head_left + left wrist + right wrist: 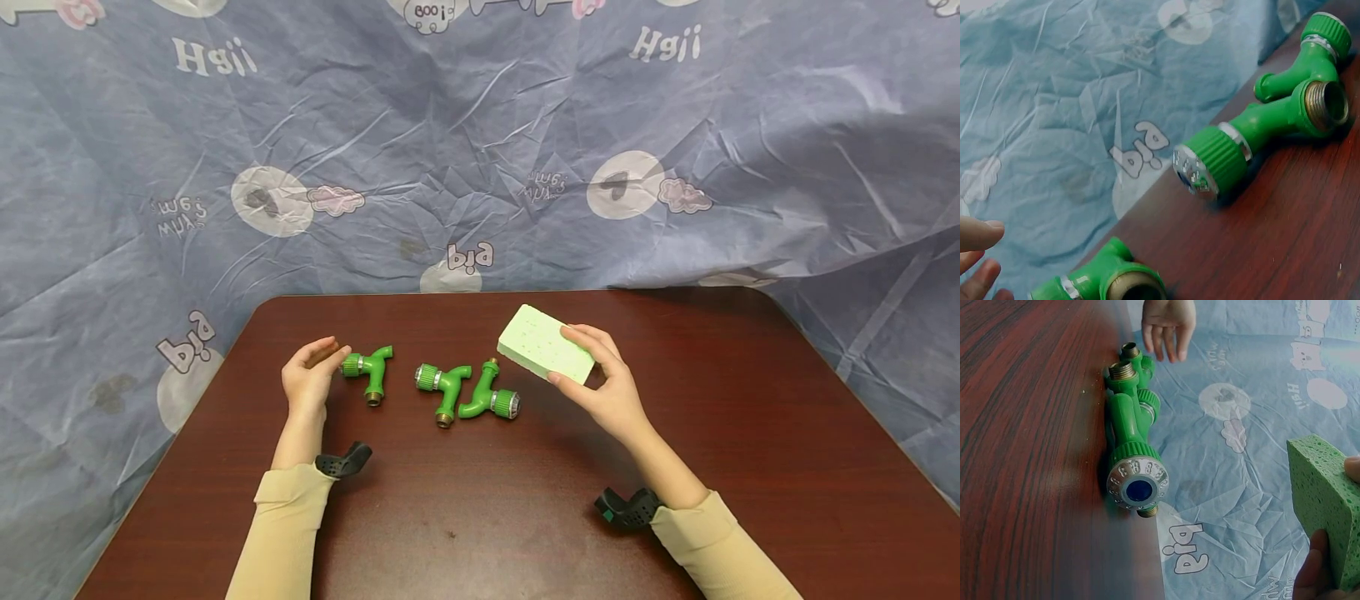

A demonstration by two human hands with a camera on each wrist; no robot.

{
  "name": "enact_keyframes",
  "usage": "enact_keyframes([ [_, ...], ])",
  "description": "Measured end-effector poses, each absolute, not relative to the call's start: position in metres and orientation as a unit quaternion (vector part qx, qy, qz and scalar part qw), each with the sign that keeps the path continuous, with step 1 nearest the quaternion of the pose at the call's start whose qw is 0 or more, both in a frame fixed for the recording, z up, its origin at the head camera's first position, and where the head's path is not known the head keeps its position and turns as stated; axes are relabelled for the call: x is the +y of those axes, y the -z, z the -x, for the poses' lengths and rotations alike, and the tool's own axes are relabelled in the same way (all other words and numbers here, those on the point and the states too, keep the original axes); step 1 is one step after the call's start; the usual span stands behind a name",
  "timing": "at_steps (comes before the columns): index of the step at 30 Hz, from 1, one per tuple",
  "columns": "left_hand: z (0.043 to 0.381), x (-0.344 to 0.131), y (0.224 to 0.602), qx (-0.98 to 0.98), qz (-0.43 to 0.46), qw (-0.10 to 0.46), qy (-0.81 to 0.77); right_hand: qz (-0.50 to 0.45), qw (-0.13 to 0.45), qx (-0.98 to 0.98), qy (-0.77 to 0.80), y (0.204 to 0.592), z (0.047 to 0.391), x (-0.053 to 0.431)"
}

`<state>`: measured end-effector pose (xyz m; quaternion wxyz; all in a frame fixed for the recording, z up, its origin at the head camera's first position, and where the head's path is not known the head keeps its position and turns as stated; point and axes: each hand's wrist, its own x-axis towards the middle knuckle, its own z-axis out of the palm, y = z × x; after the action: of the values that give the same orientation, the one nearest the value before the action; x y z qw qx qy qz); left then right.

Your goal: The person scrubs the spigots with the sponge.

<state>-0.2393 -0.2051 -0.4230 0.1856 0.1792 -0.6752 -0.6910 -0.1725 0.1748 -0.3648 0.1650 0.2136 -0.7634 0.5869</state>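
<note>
1 green sponge (pixel 538 337) extends leftward from the pinching right hand (pixel 613 390).

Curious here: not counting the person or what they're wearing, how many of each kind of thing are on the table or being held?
Green taps: 3
Light green sponge: 1
Total: 4

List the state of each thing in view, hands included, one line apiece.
Sponge: gripped, raised off the table
Right hand: holding the sponge
Left hand: holding nothing, near the left tap
Left tap: lying down, threaded end toward the person
Middle tap: lying likewise
Right tap: lying, threaded end toward the backdrop
Backdrop: hanging, wrinkled
</note>
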Motion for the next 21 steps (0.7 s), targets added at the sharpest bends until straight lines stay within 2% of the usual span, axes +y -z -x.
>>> enact_keyframes([
  [4, 0.240, -0.208, 0.429, -0.694, -0.202, 0.140, 0.676, -0.216, 0.163, -0.764, -0.585, 0.365, 0.172, 0.175],
  [11, 0.241, -0.213, 0.440, -0.703, -0.184, 0.082, 0.682, -0.220, 0.157, -0.760, -0.591, 0.367, 0.173, 0.175],
  [21, 0.245, -0.219, 0.456, -0.753, -0.148, 0.087, 0.636, -0.221, 0.161, -0.758, -0.592, 0.366, 0.173, 0.175],
])
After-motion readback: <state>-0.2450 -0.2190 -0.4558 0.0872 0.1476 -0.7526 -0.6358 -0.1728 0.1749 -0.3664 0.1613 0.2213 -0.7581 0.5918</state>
